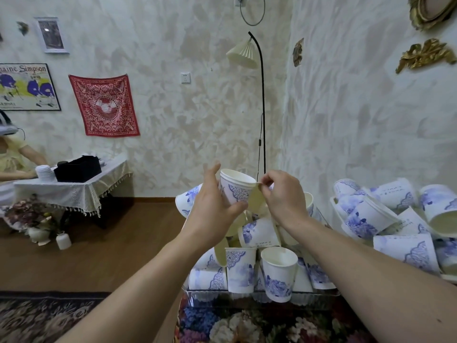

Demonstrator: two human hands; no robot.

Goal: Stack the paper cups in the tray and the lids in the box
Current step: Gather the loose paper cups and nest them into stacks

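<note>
A heap of white paper cups with blue flower print [259, 233] fills a clear plastic tray [311, 297] in front of me. My left hand [212, 206] grips a nested stack of such cups [235, 189], tilted, above the heap. My right hand [282, 194] pinches the rim of another cup [257, 201] whose opening faces me, right beside the stack. More cups [395, 219] lie tumbled in a second pile to the right. No lids or box show near my hands.
The tray stands on a floral tablecloth [247, 325]. A floor lamp [262, 107] rises behind the heap against the wall. At far left a person sits at a small cloth-covered table [74, 189] bearing a black box [79, 169] and stacked white lids [45, 173].
</note>
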